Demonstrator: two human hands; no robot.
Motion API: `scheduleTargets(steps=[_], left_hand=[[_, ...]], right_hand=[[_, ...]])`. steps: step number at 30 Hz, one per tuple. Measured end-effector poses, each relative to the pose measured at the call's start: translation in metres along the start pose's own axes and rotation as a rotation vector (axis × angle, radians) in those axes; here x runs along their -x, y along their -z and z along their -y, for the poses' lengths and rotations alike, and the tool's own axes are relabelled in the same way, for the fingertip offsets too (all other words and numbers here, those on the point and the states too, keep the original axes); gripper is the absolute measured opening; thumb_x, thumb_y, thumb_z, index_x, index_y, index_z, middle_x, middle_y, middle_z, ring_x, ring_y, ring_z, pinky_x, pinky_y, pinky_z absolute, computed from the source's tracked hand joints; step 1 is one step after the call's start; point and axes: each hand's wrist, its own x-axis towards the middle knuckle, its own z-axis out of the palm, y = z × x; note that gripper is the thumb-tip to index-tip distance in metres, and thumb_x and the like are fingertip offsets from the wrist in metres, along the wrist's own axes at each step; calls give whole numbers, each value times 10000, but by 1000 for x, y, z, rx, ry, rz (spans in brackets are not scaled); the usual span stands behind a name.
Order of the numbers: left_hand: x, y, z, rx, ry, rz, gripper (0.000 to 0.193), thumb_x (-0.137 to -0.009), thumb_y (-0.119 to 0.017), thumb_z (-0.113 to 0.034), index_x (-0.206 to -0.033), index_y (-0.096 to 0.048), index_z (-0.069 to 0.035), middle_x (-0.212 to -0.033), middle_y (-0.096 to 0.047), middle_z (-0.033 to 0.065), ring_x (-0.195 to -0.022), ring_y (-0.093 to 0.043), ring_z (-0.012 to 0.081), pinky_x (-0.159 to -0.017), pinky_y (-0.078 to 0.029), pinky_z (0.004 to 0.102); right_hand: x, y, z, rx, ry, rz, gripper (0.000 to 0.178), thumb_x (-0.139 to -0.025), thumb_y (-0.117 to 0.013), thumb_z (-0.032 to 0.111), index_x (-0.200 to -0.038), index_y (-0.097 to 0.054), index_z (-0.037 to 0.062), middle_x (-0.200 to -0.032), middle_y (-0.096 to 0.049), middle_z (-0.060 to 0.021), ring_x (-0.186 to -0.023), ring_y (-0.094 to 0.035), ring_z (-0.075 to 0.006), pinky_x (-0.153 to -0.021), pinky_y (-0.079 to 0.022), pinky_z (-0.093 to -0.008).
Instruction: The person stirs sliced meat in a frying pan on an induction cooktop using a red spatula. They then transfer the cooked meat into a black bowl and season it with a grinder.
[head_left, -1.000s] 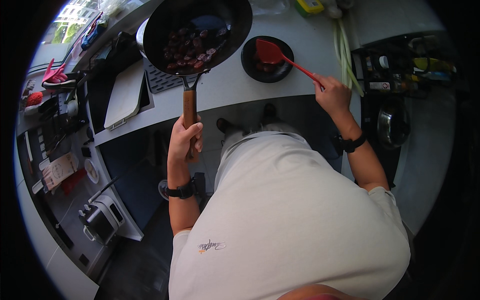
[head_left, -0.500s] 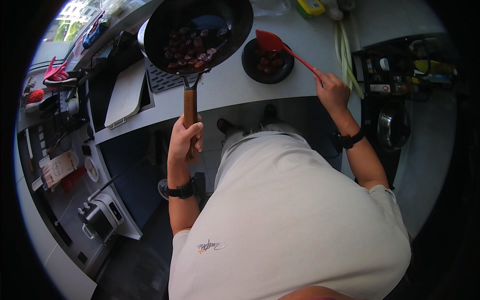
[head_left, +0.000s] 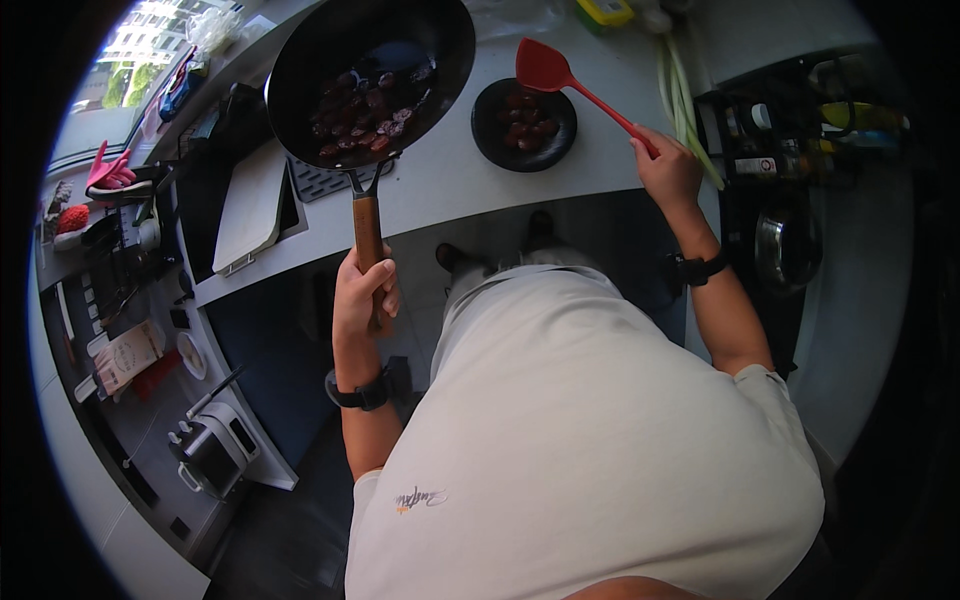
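Observation:
My left hand (head_left: 364, 291) is closed round the wooden handle of a black wok (head_left: 440, 60). Inside the wok lies a heap of dark red, glossy pieces that look like dates (head_left: 366, 112). A red spatula (head_left: 546, 68) is gripped by its handle in my right hand (head_left: 668, 168). Its blade hangs over the far right part of a dark round plate (head_left: 487, 143) on the counter. More of the dark red pieces (head_left: 525, 128) sit on that plate. The wok is held up to the left of the plate, apart from it.
Left of the plate, a white cutting board (head_left: 250, 210) and a grey slotted mat (head_left: 318, 178) lie on the counter (head_left: 440, 185). Long green stalks (head_left: 680, 95) rest at the right, beside a rack of bottles (head_left: 760, 140). A metal pot lid (head_left: 788, 248) is farther right.
The wok has shifted left and slightly down in the picture with my left hand. The spatula blade has tipped up a little, its handle now steeper. The plate's contents look the same.

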Motion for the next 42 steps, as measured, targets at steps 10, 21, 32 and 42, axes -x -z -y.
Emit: scheduleTargets(steps=[10,21,32,42], left_hand=[[14,-13,-1,-30,-13,-48,287,-907,-650,-132,-1115,-482,-26,-646,-487,16,-395,-461,109,-369,-412,261],[30,-62,38,-49,81,-75,219,-882,-660,-78,-1010,-485,-45,-642,-509,18,-402,-504,115,-384,-446,261],[38,-63,50,-98,82,43,254,-867,-652,-64,-1058,-490,-19,-643,-517,18,-407,-504,109,-385,-424,254],[47,-38,60,-120,68,171,230,-862,-648,-68,-1009,-476,-31,-630,-517,19,-420,-513,112,-398,-428,270]], right_hand=[[-9,26,-56,-443,-538,195,277,-897,-760,207,-1142,-754,79,-776,-708,-16,-632,-588,-64,-582,-460,-215],[-77,105,-38,-569,-222,524,309,-909,-742,188,-1178,-712,39,-834,-712,-32,-713,-611,-78,-670,-474,-226],[-191,129,103,471,366,671,214,-771,-766,197,-950,-784,83,-878,-743,-116,-822,-713,-281,-767,-559,-399],[-145,80,115,58,122,921,242,-819,-789,171,-1016,-756,33,-845,-727,-113,-776,-684,-194,-744,-529,-328]])
